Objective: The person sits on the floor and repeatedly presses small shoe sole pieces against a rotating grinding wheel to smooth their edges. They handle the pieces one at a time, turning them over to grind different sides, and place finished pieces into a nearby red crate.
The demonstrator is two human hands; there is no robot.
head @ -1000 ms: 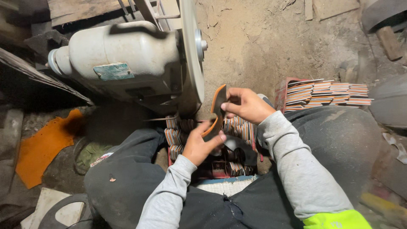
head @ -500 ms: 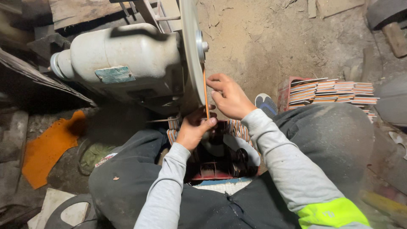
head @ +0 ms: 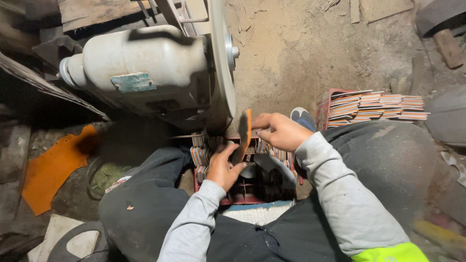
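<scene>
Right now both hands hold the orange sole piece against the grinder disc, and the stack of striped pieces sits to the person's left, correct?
Not quite. The stack of striped pieces lies to the person's right, as the head view shows. Both the left hand and right hand do hold the orange sole piece at the grinder disc.

1. Two hands: the left hand (head: 224, 167) and the right hand (head: 279, 131), both near the middle of the frame.
2. One thin orange sole piece (head: 245, 133), held between them.
3. One grinding machine (head: 145, 73) in the upper left, with one round disc (head: 222, 63).
4. One red crate (head: 242, 194) at the lower centre.
5. One stack of layered sheets (head: 376, 106) at the right; how many sheets cannot be told.
6. One loose orange sheet (head: 53, 167) at the left.
7. One shoe tip (head: 303, 118), centre right.
</scene>
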